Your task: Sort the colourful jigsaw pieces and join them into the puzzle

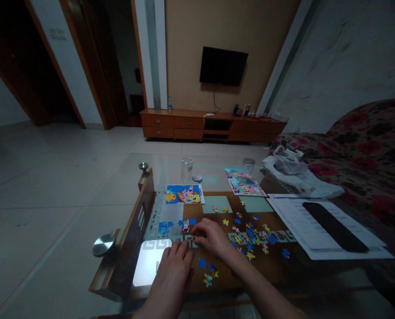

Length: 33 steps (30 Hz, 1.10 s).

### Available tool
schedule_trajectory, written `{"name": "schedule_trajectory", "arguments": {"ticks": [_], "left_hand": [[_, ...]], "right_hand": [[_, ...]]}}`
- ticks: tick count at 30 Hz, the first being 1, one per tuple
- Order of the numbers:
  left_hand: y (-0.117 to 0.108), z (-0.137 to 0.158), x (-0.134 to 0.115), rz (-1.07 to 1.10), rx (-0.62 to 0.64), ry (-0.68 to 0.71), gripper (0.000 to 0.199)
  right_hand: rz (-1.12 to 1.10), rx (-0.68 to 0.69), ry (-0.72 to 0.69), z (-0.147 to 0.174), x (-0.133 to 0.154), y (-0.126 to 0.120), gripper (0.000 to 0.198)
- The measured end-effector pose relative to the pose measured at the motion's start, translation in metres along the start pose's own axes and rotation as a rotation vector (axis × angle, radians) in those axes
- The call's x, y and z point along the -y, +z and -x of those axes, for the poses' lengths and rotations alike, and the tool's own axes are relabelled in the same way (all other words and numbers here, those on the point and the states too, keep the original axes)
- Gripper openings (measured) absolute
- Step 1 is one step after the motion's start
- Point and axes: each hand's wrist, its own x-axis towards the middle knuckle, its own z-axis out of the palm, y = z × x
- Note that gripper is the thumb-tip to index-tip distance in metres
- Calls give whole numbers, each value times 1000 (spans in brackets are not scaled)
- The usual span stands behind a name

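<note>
My right hand (212, 237) is closed in a pinch on a small jigsaw piece (194, 238), mostly covered by the fingertips. Beside it, my left hand (178, 259) rests on the glass table with its fingers stretched out, holding nothing that I can see. Just beyond my hands lie joined pieces: a blue patch (165, 227) and a strip with a pink figure (186, 225). Loose pieces (250, 237) in blue, yellow and pink are scattered to the right. A few more, including a blue piece (202, 263), lie close to my right wrist.
A cartoon picture card (184, 194) lies behind the joined pieces, with more cards (245, 182) farther right. A glass jar (187, 169) and a lid (196, 178) stand beyond. Papers (317, 221) carry a dark long object (335, 227); a plastic bag (293, 175) sits behind.
</note>
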Motion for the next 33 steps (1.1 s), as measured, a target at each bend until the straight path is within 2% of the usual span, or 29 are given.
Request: {"name": "schedule_trajectory", "arguments": {"ticks": [5,10,20,33], "left_hand": [[0,0,0,-7,2,0,41],[5,2,3,-11,-46,22,41],[4,3,2,-14,-35,27,39],[0,2,-1,-37,-5,7,41]], "right_hand": [[32,-35,45,1,6,-2,9],[12,-86,86,1,5,-3,15],[28,-70,116,-1,-9,-8,20],[44,-53,128,1,-2,-5,16]]}}
